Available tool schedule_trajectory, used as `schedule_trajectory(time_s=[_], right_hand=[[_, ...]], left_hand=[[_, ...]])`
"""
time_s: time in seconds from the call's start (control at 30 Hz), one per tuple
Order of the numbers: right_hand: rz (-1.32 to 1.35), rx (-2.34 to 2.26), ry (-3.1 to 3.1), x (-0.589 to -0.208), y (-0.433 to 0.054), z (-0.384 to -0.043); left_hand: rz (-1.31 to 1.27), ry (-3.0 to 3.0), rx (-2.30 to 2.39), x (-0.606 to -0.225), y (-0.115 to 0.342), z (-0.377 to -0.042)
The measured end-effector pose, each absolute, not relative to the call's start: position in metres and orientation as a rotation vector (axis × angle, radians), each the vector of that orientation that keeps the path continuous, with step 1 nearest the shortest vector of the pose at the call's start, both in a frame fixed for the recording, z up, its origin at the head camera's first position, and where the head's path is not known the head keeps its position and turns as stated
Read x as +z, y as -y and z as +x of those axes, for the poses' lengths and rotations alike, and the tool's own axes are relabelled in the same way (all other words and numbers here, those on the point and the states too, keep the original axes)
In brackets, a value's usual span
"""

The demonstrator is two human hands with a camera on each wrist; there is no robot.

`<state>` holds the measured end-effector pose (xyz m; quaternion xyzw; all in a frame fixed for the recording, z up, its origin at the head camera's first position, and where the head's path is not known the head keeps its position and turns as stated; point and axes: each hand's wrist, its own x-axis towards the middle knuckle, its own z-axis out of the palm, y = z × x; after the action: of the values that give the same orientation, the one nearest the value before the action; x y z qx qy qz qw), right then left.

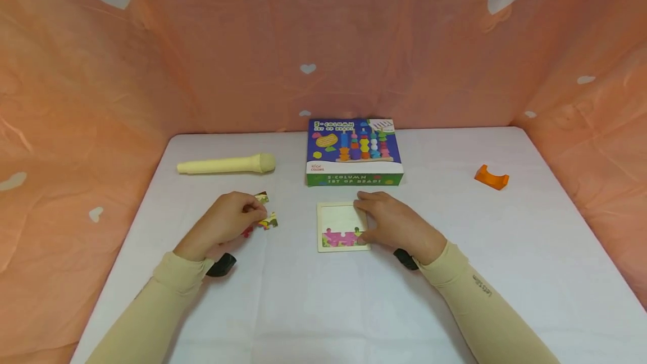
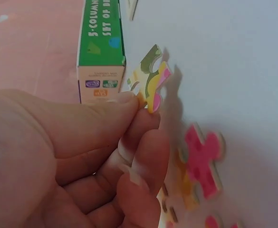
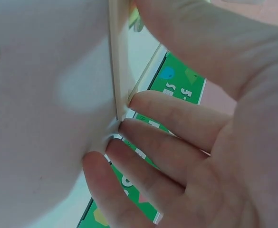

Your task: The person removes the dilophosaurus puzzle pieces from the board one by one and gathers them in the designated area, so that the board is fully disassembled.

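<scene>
My left hand (image 1: 229,218) pinches a jigsaw puzzle piece (image 2: 149,78) between thumb and fingers. The piece is yellow and green with pink edges, and is tilted just above the table. Below that hand lie more loose pieces, among them a pink one (image 2: 203,161), partly hidden by the fingers in the head view. A square wooden puzzle tray (image 1: 319,223) lies flat, with joined pink and green pieces (image 1: 340,239) along its near side and bare wood behind them. My right hand (image 1: 396,223) rests at the tray's right side, thumb at the near corner, extended fingertips at the far corner.
Behind the tray stands a bead-set box (image 1: 354,178). A pale yellow toy microphone (image 1: 224,164) lies at the back left. Toward the right is a curved orange block (image 1: 491,177). Peach cloth (image 1: 253,44) hangs around the white table (image 1: 303,308).
</scene>
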<state>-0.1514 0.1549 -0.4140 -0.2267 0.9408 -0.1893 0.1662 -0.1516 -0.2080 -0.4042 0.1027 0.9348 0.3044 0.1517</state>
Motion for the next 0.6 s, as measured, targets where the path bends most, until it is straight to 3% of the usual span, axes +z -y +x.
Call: schedule_trajectory(time_s=[0.6], right_hand=[[-0.64,-0.531,-2.678,-0.413,-0.154,-0.151]], left_hand=[[0.241,-2.654,0.948,-0.401,0.207,-0.154]])
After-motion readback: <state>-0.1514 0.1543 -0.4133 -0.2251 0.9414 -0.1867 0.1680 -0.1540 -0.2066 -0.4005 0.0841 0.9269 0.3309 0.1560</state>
